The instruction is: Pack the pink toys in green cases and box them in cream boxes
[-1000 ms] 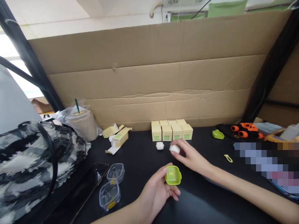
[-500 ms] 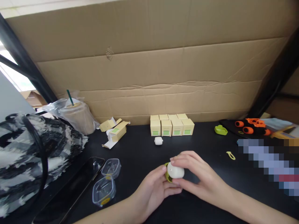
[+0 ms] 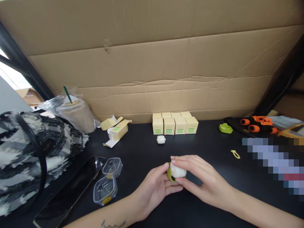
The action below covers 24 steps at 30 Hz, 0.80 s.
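Note:
In the head view my left hand [image 3: 155, 186] holds a small olive-green shell [image 3: 169, 175] between thumb and fingers. My right hand [image 3: 203, 175] grips a smooth white rounded piece [image 3: 178, 171], thumb below and fingers over the top. The white piece sits against the shell, partly inside its rim; how deep it goes is hidden by my fingers. A similar small white piece [image 3: 161, 139] lies on the black table beyond my hands. To the right are a lime-green shell [image 3: 225, 128] and a pale yellow-green loop [image 3: 235, 154].
Several cream boxes [image 3: 169, 125] stand in rows before the cardboard wall [image 3: 152, 63]. An opened box [image 3: 120, 129], two clear plastic containers [image 3: 105, 190], a phone [image 3: 71, 193], a bagged drink cup [image 3: 77, 115] and a furry bag [image 3: 59, 152] are left. Orange-and-black wheeled object [image 3: 258, 123] lies right.
My right hand has brought the white piece slightly lower and closer into the green shell. The camera view has tilted a little, shifting the whole scene slightly upward.

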Tool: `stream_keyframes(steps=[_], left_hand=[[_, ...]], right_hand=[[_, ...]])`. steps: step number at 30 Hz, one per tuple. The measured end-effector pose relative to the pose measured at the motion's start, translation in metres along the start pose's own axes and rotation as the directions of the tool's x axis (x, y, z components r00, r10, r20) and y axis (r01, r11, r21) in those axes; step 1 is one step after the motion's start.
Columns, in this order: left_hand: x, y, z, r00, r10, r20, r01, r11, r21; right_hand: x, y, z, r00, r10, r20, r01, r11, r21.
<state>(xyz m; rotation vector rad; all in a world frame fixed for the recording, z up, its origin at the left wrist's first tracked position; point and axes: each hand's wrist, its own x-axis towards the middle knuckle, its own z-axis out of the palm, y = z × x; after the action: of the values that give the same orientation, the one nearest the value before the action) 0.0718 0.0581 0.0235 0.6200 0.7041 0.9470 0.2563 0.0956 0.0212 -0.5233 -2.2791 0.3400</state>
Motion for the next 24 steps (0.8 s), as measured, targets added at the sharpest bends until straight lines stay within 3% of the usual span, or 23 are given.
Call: stream_keyframes(steps=[7,15,20,24], left_hand=[[-0.002,0.001,0.003,1.0,0.002,0.003,-0.002,0.999,0.035],[-0.003,0.002,0.004,0.999,-0.04,-0.001,0.04,0.998,0.038],[-0.002,0.0,0.006,1.0,-0.02,-0.012,0.021,0.999,0.036],[-0.002,-0.001,0.007,1.0,0.022,0.01,-0.022,0.998,0.051]], right_hand=[[0.001,0.002,0.004,1.0,0.013,0.007,-0.013,1.0,0.012],[0.008,-0.005,-0.002,0.995,-0.052,0.09,0.055,0.998,-0.032],[0.011,-0.009,0.005,0.998,-0.007,0.057,0.016,0.987,-0.16],[0.01,-0.008,0.007,1.0,0.008,0.023,-0.006,0.998,-0.066]])
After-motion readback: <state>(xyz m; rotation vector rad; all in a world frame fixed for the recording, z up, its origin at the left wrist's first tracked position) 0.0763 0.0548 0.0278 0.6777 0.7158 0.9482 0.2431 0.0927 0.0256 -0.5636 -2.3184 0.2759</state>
